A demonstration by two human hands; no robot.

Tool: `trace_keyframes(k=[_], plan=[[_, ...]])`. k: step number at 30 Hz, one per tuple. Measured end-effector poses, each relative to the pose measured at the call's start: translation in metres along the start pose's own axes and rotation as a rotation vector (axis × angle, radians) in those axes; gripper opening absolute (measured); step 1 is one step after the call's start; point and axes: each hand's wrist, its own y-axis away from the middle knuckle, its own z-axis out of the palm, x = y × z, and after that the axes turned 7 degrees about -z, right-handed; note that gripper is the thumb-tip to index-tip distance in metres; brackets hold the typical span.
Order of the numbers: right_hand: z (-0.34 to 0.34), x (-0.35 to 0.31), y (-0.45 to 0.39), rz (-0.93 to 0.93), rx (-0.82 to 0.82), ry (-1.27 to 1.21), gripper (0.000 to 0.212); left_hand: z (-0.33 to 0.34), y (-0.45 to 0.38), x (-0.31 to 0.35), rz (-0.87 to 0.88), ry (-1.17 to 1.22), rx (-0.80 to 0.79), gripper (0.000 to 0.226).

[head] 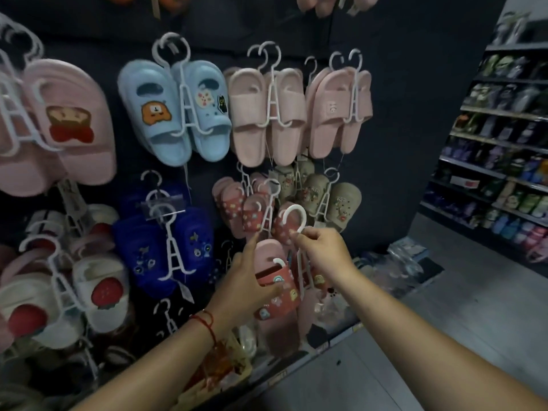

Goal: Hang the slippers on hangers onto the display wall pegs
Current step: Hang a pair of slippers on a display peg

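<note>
My right hand (pixel 323 250) is pinching the white hanger hook (pixel 294 218); my left hand (pixel 249 280) is gripping the red slippers (pixel 277 287), keeping the hook level for the peg.

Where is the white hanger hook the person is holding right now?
In the head view, the hanger hook sits just right of centre, pinched from below by the right hand, in front of the red slippers already hanging, with the left hand lower left.

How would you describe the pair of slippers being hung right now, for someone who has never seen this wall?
On the dark display wall, look low, under the plain pink slippers. The red slippers with cartoon patches are there, supported by the left hand, while the right hand pinches their white hanger hook. Unlike its neighbours, this pair is not on a peg.
</note>
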Motion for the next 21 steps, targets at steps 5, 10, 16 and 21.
trace_keyframes(k=[5, 10, 16, 21], plan=[[0.009, 0.012, -0.056, 0.030, -0.050, 0.010, 0.049, 0.001, -0.050, -0.001, -0.059, -0.011, 0.008, 0.112], [0.023, 0.049, -0.113, 0.053, -0.130, 0.007, 0.051, 0.017, -0.097, -0.002, -0.136, -0.049, 0.043, 0.107], [0.034, 0.087, -0.170, 0.018, -0.163, -0.006, 0.050, 0.034, -0.146, -0.001, -0.238, -0.029, 0.092, 0.110], [0.039, 0.107, -0.207, 0.082, -0.194, 0.013, 0.050, 0.045, -0.176, -0.002, -0.306, 0.022, 0.159, 0.115]])
